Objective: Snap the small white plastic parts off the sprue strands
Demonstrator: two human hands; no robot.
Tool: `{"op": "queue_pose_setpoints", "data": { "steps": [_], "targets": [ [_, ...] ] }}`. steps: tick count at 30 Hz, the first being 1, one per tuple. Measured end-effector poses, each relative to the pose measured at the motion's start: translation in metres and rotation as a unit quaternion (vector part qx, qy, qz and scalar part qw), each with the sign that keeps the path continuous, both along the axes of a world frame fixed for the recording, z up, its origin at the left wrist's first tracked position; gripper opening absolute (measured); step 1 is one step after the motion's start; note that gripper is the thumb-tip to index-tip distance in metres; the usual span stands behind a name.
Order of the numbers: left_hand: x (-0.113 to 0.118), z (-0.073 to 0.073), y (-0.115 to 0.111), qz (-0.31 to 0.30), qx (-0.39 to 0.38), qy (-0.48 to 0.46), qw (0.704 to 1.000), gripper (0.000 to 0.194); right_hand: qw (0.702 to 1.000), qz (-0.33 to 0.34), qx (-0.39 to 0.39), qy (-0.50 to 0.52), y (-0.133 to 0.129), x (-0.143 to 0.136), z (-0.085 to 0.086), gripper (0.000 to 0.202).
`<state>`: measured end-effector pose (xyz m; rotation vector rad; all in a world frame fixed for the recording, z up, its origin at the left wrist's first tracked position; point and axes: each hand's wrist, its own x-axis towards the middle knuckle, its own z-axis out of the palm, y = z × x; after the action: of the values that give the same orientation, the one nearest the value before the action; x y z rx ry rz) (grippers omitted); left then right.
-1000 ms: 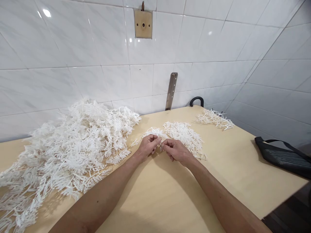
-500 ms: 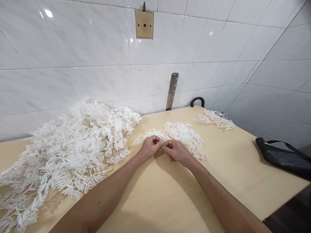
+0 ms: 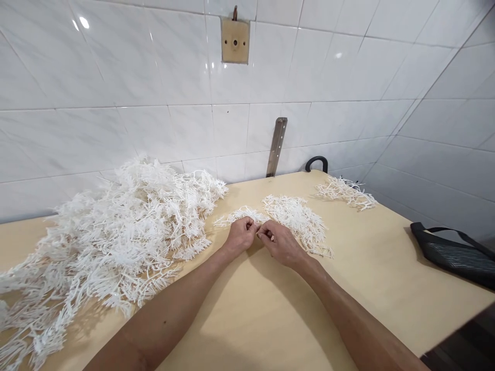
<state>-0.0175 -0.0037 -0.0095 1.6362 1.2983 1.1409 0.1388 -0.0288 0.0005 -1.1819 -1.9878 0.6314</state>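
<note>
My left hand (image 3: 242, 233) is closed in a pinch at mid-table, with fine white strands of a branched plastic sprig (image 3: 252, 217) showing by its fingertips. Close beside it, my right hand (image 3: 280, 241) is also pinched, its thumb and forefinger almost touching the left fingers. Whatever sits between the right fingertips is too small to make out. Just behind the left hand lies a small bunch of white sprigs (image 3: 238, 213). A denser heap of short white sprigs (image 3: 296, 216) spreads behind and to the right of my right hand.
A large tangled pile of white branched sprigs (image 3: 143, 221) covers the table's left side. More sprigs (image 3: 346, 192) lie at the back right, near a black curved handle (image 3: 317, 161). A black bag (image 3: 450, 252) rests at the right edge. A metal strip (image 3: 277, 147) leans against the tiled wall.
The fingertips have shifted slightly, and the right hand is turned with its knuckles a little higher. The whole view has moved a little; the piles look the same.
</note>
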Motion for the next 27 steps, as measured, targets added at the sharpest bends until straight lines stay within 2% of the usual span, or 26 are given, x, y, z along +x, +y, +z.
{"op": "queue_pose_setpoints", "data": {
  "steps": [3,6,9,12,15,18,22,25,27],
  "targets": [
    [0.001,0.000,0.001,0.017,-0.006,-0.007,1.000,0.022,0.997,0.018,0.081,-0.008,-0.001,-0.002,0.000,0.015],
    [-0.001,-0.001,0.003,0.035,-0.006,-0.020,0.999,0.024,0.993,0.060,0.097,-0.018,-0.005,-0.007,0.002,0.016],
    [-0.005,0.000,0.004,0.034,-0.002,-0.055,0.998,0.028,0.996,0.075,0.043,0.006,-0.007,-0.011,0.004,0.016],
    [-0.010,0.003,0.003,-0.001,-0.016,-0.114,0.993,0.036,0.992,0.022,-0.078,0.093,-0.003,-0.007,0.000,0.019],
    [-0.013,0.009,-0.001,-0.030,-0.073,-0.183,0.980,0.043,0.970,-0.009,-0.157,0.186,0.005,0.003,-0.006,0.026],
    [-0.014,0.013,-0.003,-0.051,-0.118,-0.226,0.966,0.044,0.952,-0.013,-0.178,0.247,0.010,0.010,-0.007,0.029],
    [-0.014,0.013,-0.002,-0.058,-0.134,-0.253,0.956,0.043,0.944,-0.022,-0.185,0.273,0.012,0.014,-0.001,0.030],
    [-0.013,0.012,-0.001,-0.063,-0.128,-0.264,0.954,0.042,0.948,-0.040,-0.182,0.260,0.013,0.019,0.002,0.029],
    [-0.013,0.011,-0.001,-0.061,-0.123,-0.265,0.955,0.042,0.961,-0.074,-0.159,0.213,0.016,0.026,0.002,0.026]
  ]
}}
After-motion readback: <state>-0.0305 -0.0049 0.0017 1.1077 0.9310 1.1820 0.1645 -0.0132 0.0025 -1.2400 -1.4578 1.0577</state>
